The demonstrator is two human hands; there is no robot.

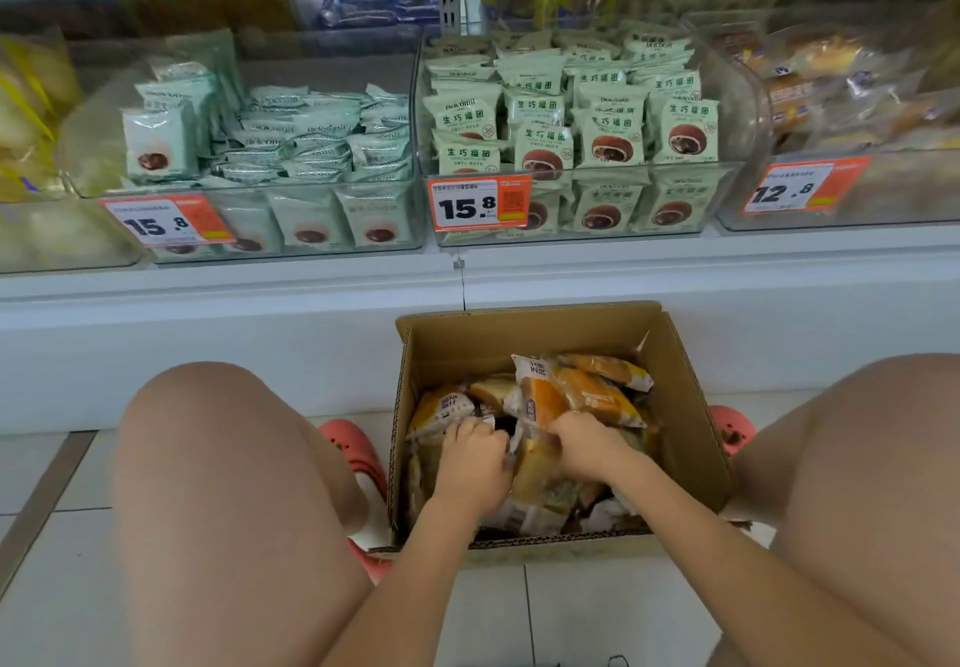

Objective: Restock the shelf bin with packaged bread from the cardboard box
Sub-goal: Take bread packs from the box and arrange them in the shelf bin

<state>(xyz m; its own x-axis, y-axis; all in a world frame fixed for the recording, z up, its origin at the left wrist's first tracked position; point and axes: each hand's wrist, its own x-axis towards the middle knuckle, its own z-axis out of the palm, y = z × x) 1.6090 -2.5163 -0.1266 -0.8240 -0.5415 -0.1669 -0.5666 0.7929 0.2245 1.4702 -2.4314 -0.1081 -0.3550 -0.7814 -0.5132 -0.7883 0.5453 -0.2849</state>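
Bare knees frame our view as we crouch over the open brown cardboard box [691, 406] on the pale tiled floor [62, 588]. Both our hands are down inside that box. Our left hand [475, 451] curls its fingers into the wrappers near the box's left wall, gripping plastic there. Our right hand [584, 445], just beside it toward the box's middle, closes round a clear-wrapped orange-yellow bread packet [540, 401], whose long axis runs away from us toward the box's far wall, its white printed end tipped up. More packets of the same bread [602, 391] lie heaped and crossed around it, pointing every way; those under our wrists are hidden, and we cannot read the printing. Pink perforated clogs [345, 445] peek out on either side of the box. Beyond the box's far wall, the white shelf carries clear plastic bins [737, 183] of pale green packets [613, 134]; orange price tags [480, 204] hang in front. Bins at the shelf's edges are blurred and cut off.
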